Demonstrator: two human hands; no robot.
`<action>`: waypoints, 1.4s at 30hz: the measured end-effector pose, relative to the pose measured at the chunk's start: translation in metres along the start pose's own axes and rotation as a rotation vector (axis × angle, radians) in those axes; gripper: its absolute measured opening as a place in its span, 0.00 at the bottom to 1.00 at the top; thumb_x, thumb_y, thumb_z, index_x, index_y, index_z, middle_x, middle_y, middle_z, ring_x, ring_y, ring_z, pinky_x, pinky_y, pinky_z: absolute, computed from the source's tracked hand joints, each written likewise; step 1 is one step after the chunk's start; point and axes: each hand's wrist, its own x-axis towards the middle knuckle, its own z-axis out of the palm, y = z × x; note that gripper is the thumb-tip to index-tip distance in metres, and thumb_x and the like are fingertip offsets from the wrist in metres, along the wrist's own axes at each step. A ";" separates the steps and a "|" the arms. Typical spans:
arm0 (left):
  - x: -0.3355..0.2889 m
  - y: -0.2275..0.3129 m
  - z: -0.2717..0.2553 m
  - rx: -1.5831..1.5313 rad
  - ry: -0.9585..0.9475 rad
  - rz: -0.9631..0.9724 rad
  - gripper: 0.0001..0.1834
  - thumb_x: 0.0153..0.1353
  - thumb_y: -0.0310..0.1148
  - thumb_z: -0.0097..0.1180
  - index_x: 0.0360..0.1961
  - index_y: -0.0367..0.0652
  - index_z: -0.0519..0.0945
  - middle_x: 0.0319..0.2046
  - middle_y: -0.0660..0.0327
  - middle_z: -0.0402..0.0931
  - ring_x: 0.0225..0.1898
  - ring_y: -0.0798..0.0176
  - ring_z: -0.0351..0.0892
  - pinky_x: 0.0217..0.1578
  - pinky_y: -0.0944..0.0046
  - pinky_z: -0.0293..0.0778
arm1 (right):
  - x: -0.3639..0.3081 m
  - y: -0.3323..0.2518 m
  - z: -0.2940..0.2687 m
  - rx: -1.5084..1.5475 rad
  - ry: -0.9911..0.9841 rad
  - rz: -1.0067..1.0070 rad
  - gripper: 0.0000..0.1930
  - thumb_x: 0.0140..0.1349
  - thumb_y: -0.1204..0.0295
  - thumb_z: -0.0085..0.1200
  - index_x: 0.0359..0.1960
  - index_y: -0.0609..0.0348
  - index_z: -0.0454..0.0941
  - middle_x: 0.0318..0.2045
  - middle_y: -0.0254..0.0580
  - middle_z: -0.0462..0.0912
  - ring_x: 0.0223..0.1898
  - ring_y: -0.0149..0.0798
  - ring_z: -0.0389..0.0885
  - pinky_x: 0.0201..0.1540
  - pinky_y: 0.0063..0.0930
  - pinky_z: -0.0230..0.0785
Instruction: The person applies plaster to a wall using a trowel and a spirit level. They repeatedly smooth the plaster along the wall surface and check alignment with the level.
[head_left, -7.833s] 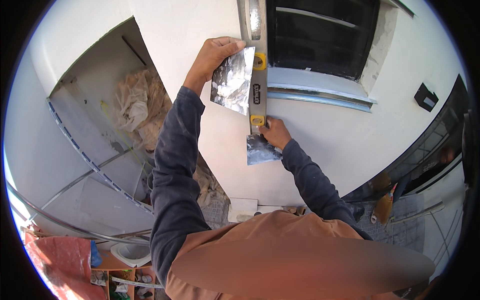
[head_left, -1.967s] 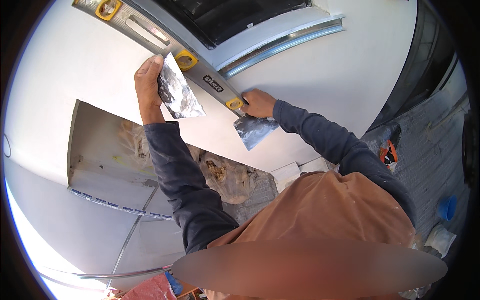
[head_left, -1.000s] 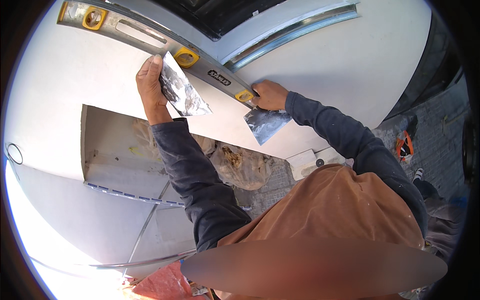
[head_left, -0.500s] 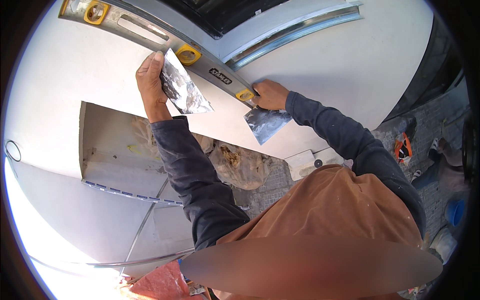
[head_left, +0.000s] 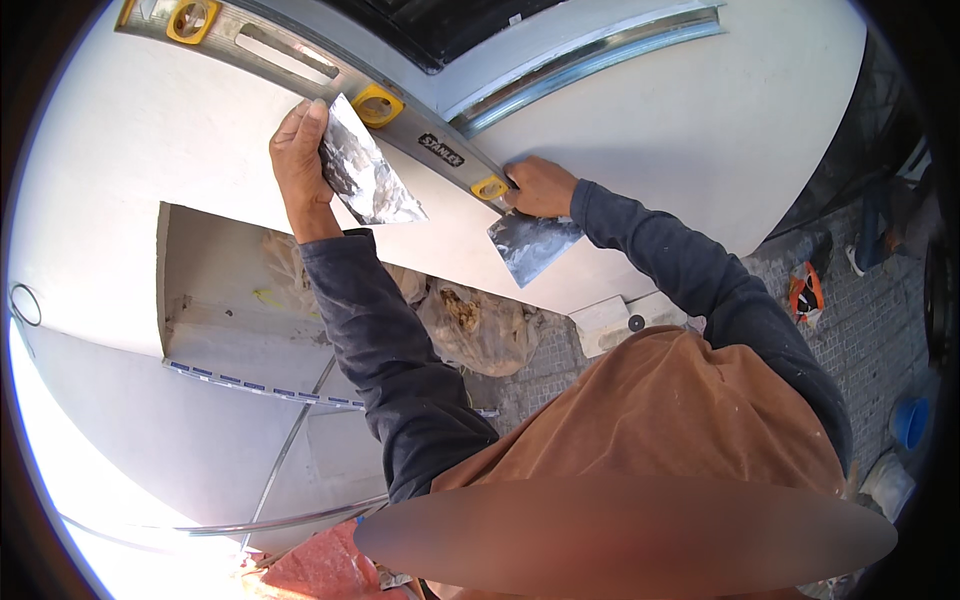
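A long grey spirit level (head_left: 352, 82) with yellow vial frames lies slantwise across the white wall panel, below a dark window frame. My left hand (head_left: 303, 160) is closed on a metal putty knife (head_left: 365, 170), its blade smeared with white and grey filler. Its fingertips are at the level's lower edge. At the level's right end, my right hand (head_left: 543, 188) is closed around the level's tip. A second smeared putty knife (head_left: 533, 247) sticks out beneath that hand; its handle is hidden.
A rectangular opening (head_left: 215, 270) in the panel lies to the left, with a plastic bag of rubble (head_left: 478, 328) nearby. A metal channel strip (head_left: 590, 65) runs below the window. Far right on the paving are an orange bag (head_left: 806, 293), a blue bucket (head_left: 909, 423) and another person's leg (head_left: 872, 228).
My hands, both putty knives and the level stay almost still. On the far right, the other person has shifted farther up the picture.
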 end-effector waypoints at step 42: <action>-0.014 -0.012 -0.019 -0.102 0.062 -0.021 0.11 0.57 0.31 0.69 0.37 0.34 0.84 0.30 0.65 0.82 0.28 0.73 0.77 0.34 0.73 0.74 | 0.000 -0.002 -0.004 -0.068 -0.141 0.089 0.16 0.57 0.65 0.53 0.38 0.68 0.81 0.32 0.63 0.83 0.37 0.61 0.84 0.45 0.49 0.75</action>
